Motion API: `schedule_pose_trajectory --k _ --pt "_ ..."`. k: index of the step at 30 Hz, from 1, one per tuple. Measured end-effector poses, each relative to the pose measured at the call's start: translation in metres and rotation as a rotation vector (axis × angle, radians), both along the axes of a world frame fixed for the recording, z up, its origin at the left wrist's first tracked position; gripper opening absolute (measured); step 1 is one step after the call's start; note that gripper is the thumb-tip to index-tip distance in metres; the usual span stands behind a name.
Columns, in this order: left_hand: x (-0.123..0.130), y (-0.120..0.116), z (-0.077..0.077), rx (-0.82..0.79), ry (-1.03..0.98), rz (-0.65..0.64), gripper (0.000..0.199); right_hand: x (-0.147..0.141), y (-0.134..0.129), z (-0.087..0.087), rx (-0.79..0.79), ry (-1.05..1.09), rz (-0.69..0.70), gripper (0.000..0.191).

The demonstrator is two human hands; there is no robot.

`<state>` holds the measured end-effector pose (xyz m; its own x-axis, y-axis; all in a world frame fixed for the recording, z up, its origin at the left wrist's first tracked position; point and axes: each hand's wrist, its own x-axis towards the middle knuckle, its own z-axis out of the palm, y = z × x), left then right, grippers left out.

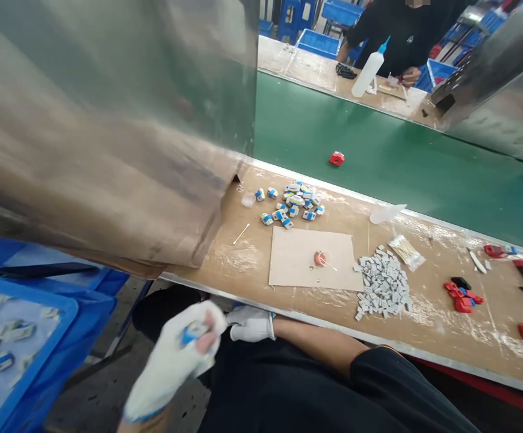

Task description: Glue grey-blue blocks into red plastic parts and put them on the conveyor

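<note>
My left hand (180, 352), in a white glove with bare fingertips showing, is closed around a small blue and white part (192, 333) in front of the bench edge. Just right of it, my gloved right hand (251, 323) lies low against the bench's near edge; what its fingers hold, if anything, is hidden. Similar blue and white parts (295, 201) are heaped on the bench. A cardboard sheet (292, 258) bears a small orange-red pot (319, 258) with a swab. Grey pieces (382, 282) lie in a pile beside the sheet.
A blue tray (69, 313) with more parts stands at the left, below a metal panel (108, 120). Beyond the bench runs a green belt (297, 120) with a red part (336, 159). Across it sits a person (396, 36) near a white bottle (368, 73). Red tools (463, 297) lie right.
</note>
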<state>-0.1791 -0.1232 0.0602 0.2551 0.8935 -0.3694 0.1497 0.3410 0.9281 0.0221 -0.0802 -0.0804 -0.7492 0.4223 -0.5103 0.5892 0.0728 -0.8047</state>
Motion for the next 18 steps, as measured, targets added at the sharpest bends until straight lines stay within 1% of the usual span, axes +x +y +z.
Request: schedule_pose_trajectory --k 1,2,4,5,6,7,9,10,11,13,15,18 --pt "0.022 0.017 -0.002 0.027 0.002 -0.035 0.044 0.003 -0.002 0.002 0.021 0.018 0.014 0.011" --pt "0.044 0.038 -0.002 0.118 0.075 -0.053 0.033 0.007 -0.005 0.005 0.037 0.036 0.028 0.012" --pt "0.084 0.088 0.006 0.402 0.303 -0.032 0.019 0.015 -0.01 0.011 0.056 0.073 0.057 0.024" --pt "0.102 0.115 0.01 0.535 0.422 -0.041 0.008 0.02 -0.012 0.014 0.061 0.092 0.07 0.03" --pt "0.118 0.142 0.015 0.623 0.532 -0.07 0.007 0.023 -0.014 0.016 0.064 0.111 0.083 0.035" --pt "0.132 0.167 0.018 0.672 0.636 -0.106 0.016 0.026 -0.016 0.018 0.063 0.13 0.094 0.037" --pt "0.155 0.211 0.021 0.705 0.797 -0.2 0.024 0.03 -0.016 0.02 0.075 0.164 0.123 0.039" --pt "0.164 0.228 0.019 0.697 0.863 -0.231 0.028 0.031 -0.016 0.02 0.088 0.177 0.148 0.04" --pt "0.172 0.241 0.016 0.677 0.915 -0.244 0.032 0.031 -0.016 0.02 0.103 0.19 0.178 0.042" --pt "0.184 0.256 0.007 0.646 0.972 -0.245 0.037 0.032 -0.015 0.018 0.135 0.211 0.245 0.047" --pt "0.191 0.259 -0.005 0.643 0.99 -0.24 0.039 0.032 -0.015 0.016 0.157 0.235 0.286 0.051" --pt "0.195 0.252 -0.023 0.696 0.986 -0.241 0.038 0.031 -0.017 0.014 0.181 0.268 0.299 0.051"
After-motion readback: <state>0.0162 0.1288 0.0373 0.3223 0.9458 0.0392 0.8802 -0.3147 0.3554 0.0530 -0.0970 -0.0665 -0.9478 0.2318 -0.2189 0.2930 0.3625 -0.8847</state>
